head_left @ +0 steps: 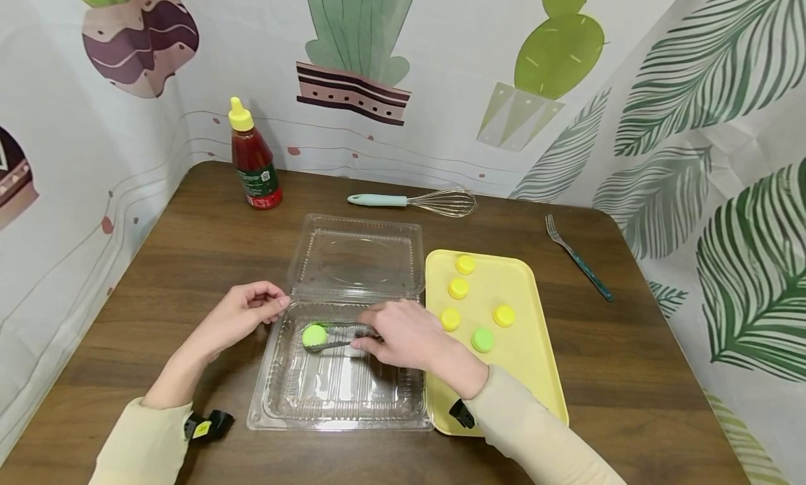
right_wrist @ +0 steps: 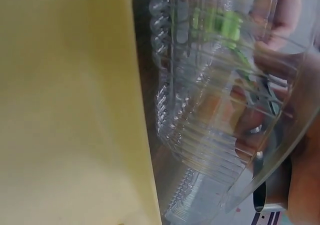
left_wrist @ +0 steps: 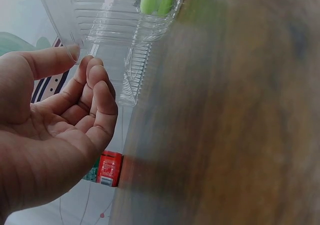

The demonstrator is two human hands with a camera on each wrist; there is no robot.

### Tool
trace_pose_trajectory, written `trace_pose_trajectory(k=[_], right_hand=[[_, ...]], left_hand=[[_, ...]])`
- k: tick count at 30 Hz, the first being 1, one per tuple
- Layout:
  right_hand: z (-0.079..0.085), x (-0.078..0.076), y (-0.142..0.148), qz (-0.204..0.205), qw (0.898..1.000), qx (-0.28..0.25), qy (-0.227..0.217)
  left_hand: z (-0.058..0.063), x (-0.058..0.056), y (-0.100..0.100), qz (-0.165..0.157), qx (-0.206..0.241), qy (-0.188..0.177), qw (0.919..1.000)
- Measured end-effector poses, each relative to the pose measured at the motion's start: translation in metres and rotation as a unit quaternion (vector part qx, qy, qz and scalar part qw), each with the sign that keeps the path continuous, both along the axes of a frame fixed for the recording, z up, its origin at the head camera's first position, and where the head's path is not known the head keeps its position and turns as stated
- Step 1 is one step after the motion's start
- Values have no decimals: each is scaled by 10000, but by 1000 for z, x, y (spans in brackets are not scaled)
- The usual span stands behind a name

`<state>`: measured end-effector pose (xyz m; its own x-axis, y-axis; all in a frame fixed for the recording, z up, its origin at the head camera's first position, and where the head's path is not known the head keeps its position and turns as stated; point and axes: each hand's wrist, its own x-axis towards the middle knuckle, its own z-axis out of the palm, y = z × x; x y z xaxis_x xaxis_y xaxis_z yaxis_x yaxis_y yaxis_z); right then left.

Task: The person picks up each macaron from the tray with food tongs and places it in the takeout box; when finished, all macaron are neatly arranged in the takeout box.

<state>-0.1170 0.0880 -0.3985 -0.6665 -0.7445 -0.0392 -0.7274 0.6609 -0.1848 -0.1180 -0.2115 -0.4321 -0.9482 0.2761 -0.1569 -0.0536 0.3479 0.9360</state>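
Note:
My right hand [head_left: 406,333] grips dark tongs [head_left: 340,343] over the base of an open clear plastic container [head_left: 352,408]. Between the tong tips sits a small, round, light-green cap-like piece [head_left: 314,336], low inside the container's left part; whether it touches the floor I cannot tell. My left hand [head_left: 248,311] is at the container's left edge near the hinge, and in the left wrist view its thumb and fingertips pinch the clear rim [left_wrist: 92,50]. Through the clear wall, the right wrist view shows the green piece [right_wrist: 222,25] and the right hand's fingers.
A yellow tray [head_left: 529,373] right of the container bears several yellow cap-like pieces [head_left: 458,288] and a green one [head_left: 482,340]. The transparent lid [head_left: 359,257] lies folded back. Behind stand a red sauce bottle [head_left: 255,163] and a whisk [head_left: 412,201]; a fork [head_left: 579,257] lies far right.

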Motion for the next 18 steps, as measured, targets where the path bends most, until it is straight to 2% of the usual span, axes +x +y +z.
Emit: trace_pose_trajectory(k=[10,18], right_hand=[[2,2,4,-134,9998,-136,-7],[15,4,23,-257,9987,-405,148]], left_hand=[[-1,0,0,9,-27,29,10000],[-2,0,0,-1,-55,48,10000]])
